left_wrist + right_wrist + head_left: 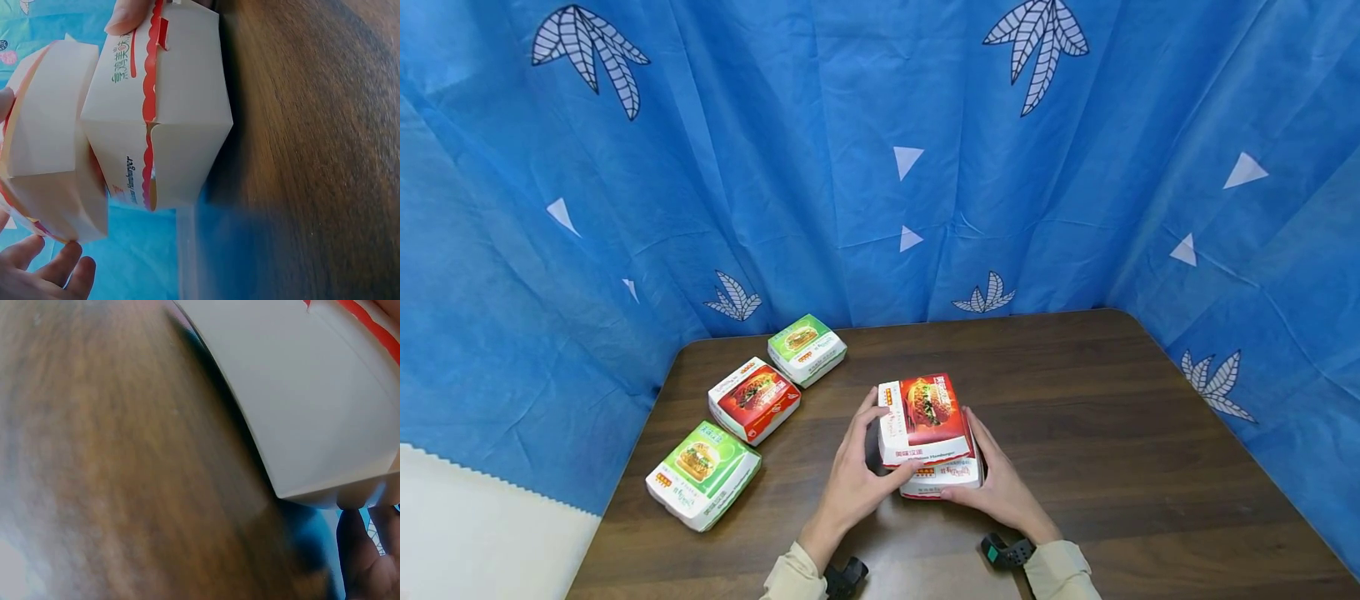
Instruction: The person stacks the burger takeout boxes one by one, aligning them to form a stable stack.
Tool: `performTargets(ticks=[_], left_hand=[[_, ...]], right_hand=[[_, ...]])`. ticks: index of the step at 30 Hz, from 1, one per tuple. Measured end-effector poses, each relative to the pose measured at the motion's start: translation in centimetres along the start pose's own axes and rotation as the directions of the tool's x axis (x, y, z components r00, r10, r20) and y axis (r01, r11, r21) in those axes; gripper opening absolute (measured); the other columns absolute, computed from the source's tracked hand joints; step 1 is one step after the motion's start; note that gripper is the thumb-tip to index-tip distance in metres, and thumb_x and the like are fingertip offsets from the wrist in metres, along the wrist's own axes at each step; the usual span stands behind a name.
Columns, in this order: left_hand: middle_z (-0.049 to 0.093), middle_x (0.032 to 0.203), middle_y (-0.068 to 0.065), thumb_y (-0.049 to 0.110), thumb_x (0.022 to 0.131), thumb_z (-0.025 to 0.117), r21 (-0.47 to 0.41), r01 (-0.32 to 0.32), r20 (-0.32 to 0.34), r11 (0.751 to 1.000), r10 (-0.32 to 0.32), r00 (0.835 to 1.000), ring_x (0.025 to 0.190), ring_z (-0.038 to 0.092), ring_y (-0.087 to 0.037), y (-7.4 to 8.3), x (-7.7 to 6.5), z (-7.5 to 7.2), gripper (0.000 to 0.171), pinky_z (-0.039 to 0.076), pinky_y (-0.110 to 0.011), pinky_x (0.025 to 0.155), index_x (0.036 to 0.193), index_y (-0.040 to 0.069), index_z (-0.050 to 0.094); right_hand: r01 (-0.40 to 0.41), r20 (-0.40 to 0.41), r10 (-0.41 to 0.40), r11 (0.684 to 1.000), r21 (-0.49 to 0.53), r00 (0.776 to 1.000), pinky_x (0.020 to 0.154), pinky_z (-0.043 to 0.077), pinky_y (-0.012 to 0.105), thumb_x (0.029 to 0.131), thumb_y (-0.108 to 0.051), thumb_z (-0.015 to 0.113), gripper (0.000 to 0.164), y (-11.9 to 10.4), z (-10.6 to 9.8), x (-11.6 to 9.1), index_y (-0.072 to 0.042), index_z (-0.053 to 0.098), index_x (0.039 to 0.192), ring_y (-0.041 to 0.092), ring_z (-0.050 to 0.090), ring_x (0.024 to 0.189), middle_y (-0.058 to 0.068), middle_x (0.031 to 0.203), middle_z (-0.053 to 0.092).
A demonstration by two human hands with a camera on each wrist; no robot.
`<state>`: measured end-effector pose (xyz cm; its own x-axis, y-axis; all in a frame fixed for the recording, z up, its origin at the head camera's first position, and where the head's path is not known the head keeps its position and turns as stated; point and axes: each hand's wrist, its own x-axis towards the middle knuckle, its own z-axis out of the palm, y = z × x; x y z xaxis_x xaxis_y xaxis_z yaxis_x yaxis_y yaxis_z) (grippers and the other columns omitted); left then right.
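Two hamburger boxes are between the hands in the middle of the head view. My left hand (855, 471) grips the upper hamburger box (923, 421), with a red lid and a burger picture, its fingers spread along the left side and its thumb at the front. Under it sits the lower hamburger box (946, 481), white with a red edge, its top mostly hidden. My right hand (1006, 492) holds that one, thumb on the front and fingers along the right side. In the left wrist view the upper box (50, 119) tilts away from the lower box (181, 81), which is close to the tabletop.
At the left of the brown wooden table (1112, 433) stand three more burger boxes: a green one (703, 475) nearest, a red one (754, 400) behind it, and another green one (807, 348) at the back. A blue patterned curtain (865, 167) surrounds the table's far sides.
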<state>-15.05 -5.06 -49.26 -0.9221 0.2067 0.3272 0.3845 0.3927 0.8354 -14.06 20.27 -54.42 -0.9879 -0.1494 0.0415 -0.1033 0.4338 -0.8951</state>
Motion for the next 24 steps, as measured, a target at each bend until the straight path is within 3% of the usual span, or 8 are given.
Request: performTargets(ticks=[6,18,24], left_hand=[[0.031,0.168,0.005,0.052,0.08,0.086,0.005,-0.036,0.013,0.999,0.036,0.999,0.151,0.037,-0.026,0.14,-0.07,0.21,0.076,0.039,-0.065,0.113,0.142,0.034,0.046],[0.032,0.165,0.01,0.05,0.079,0.087,0.005,-0.07,0.059,0.998,0.07,0.996,0.15,0.037,-0.021,0.5,-0.15,0.46,0.078,0.04,-0.06,0.115,0.144,0.033,0.046],[0.033,0.165,0.006,0.049,0.08,0.087,0.007,-0.092,0.052,0.996,0.091,0.994,0.147,0.04,-0.022,0.59,-0.22,0.64,0.08,0.043,-0.058,0.113,0.145,0.032,0.045]], right_hand=[[0.016,0.0,-0.016,1.0,0.013,1.0,0.113,0.032,0.073,0.075,-0.038,0.092,0.121,0.22,0.0,-0.03,-0.03,0.014,0.166,0.041,0.029,0.149,0.012,0.171,0.019],[0.053,0.005,-0.054,0.998,0.042,0.999,0.106,0.047,0.063,0.077,-0.032,0.092,0.11,0.36,-0.08,0.3,-0.025,0.024,0.163,0.034,0.044,0.136,0.008,0.162,0.034],[0.077,0.012,-0.078,0.996,0.044,0.997,0.107,0.045,0.064,0.077,-0.031,0.092,0.11,0.41,-0.1,0.25,-0.023,0.023,0.163,0.034,0.045,0.136,0.01,0.163,0.034]])
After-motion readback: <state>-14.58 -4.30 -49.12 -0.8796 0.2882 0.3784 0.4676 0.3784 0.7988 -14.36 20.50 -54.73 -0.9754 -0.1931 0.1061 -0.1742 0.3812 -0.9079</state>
